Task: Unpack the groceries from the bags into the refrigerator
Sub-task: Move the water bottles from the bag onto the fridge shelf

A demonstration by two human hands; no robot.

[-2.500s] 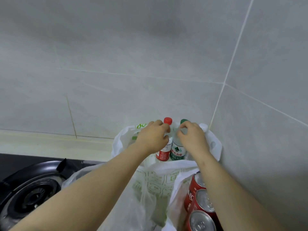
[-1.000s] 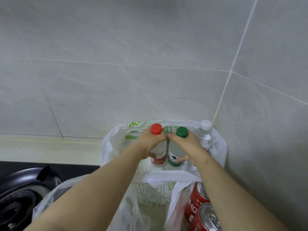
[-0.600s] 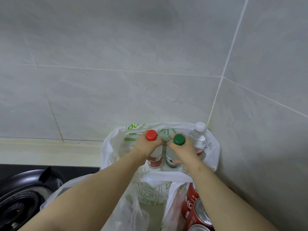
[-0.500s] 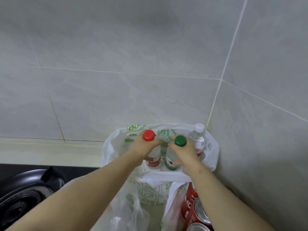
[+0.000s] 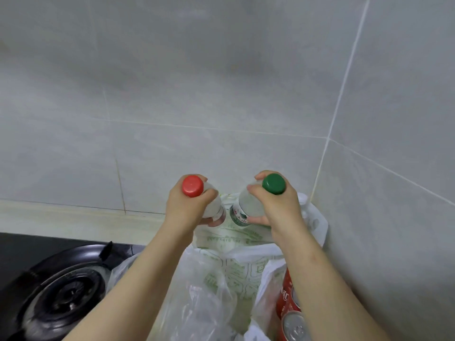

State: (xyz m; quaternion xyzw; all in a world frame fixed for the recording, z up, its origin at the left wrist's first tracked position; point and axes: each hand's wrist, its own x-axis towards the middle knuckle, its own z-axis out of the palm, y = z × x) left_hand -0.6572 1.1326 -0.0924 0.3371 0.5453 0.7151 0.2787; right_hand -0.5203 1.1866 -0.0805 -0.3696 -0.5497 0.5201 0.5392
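Where the lower right edge of the frame cuts them off, red drink cans point(image 5: 292, 324) stand with silver tops up, the white characters on their sides too cropped to read. Left of them lies a crumpled clear plastic bag point(image 5: 204, 299), and at lower left sits a black gas burner point(image 5: 61, 296). Beyond these, low in the centre, a white shopping bag point(image 5: 236, 244) printed with green patterns and small green lettering (illegible here) sits in the corner where the two grey tiled walls point(image 5: 221, 82) meet. Over its open mouth both hands hold bottles upright, side by side and just apart. The left hand point(image 5: 187, 207) is wrapped round the shoulder of a clear red-capped bottle point(image 5: 192, 186), whose label is hidden by the fingers. The right hand point(image 5: 278, 207) is wrapped round a clear green-capped bottle point(image 5: 248, 203); its label shows green, white and red markings, blurred beyond reading.
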